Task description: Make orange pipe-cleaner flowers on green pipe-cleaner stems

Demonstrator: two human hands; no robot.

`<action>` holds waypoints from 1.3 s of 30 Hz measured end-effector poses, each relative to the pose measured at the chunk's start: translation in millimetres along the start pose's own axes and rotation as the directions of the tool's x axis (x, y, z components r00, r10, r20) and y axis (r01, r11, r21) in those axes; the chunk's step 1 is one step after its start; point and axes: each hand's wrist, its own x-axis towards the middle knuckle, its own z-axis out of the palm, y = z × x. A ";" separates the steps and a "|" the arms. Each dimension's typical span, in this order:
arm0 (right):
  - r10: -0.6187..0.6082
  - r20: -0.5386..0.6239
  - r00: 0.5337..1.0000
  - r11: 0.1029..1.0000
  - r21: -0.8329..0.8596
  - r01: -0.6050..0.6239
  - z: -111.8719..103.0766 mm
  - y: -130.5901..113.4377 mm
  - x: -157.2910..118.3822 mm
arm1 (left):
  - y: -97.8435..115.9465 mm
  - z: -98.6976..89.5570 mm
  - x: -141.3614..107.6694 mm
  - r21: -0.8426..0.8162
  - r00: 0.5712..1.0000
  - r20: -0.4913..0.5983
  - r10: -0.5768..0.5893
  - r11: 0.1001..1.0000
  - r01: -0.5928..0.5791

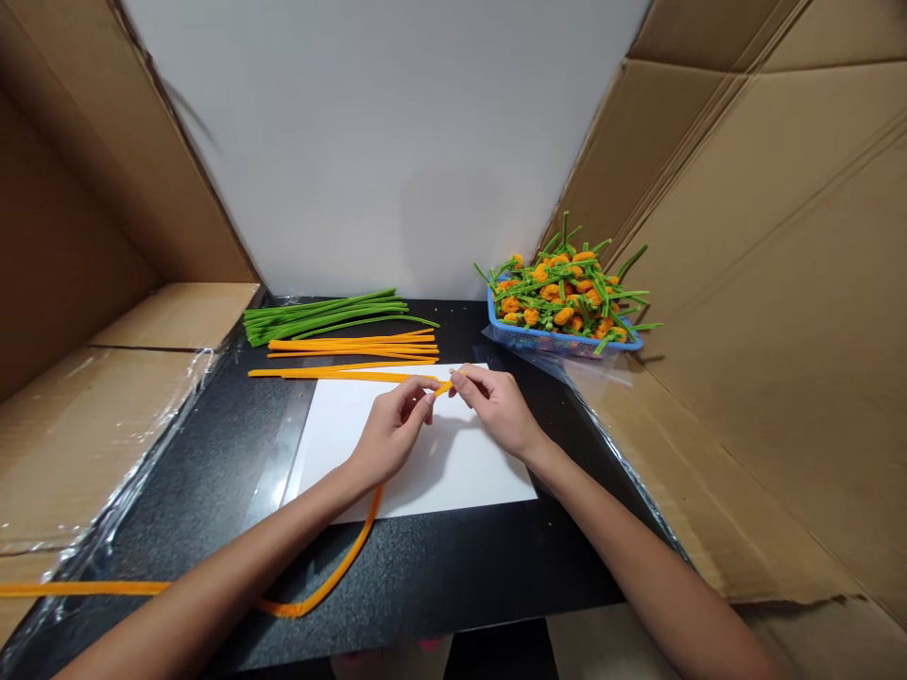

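Observation:
An orange fuzzy stem (347,559) curves from the left edge of the table, under my left forearm, up to my hands. My left hand (401,416) pinches it above the white sheet (453,463). Close beside it, my right hand (496,404) grips the stem's end between thumb and forefinger; a short orange piece shows between the two hands. Just beyond the sheet's back left edge lie loose orange stems (347,348), and behind them a bundle of green stems (318,317).
At the back right stands a blue basket (567,340) heaped with orange and green fuzzy-stem pieces, with clear plastic (595,366) under it. Cardboard walls (779,312) flank the black table (439,576), and a white panel (383,142) rises behind.

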 end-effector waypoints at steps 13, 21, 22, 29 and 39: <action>-0.152 0.193 0.969 0.985 -0.055 0.165 -15.3 -5.0 -0.1 | 6.1 -22.8 17.8 -0.077 0.963 0.270 0.010 0.997 0.011; -0.114 0.176 0.978 0.993 0.043 0.108 -13.5 -5.4 0.7 | 0.8 -23.9 19.7 -0.182 0.987 0.156 -0.025 0.982 0.054; -0.130 0.185 0.974 0.991 0.041 0.125 -13.1 -5.4 0.7 | 0.9 -22.8 19.2 -0.190 0.986 0.164 -0.021 0.980 0.052; -0.271 0.352 0.896 0.883 -0.279 0.377 -11.6 -3.2 -2.6 | 4.8 -19.7 17.1 0.036 0.985 0.155 0.081 0.996 -0.087; -0.078 0.150 0.986 0.506 -0.846 0.168 10.1 -15.2 -7.1 | 14.8 -13.2 3.2 0.358 0.980 0.068 0.186 0.912 -0.198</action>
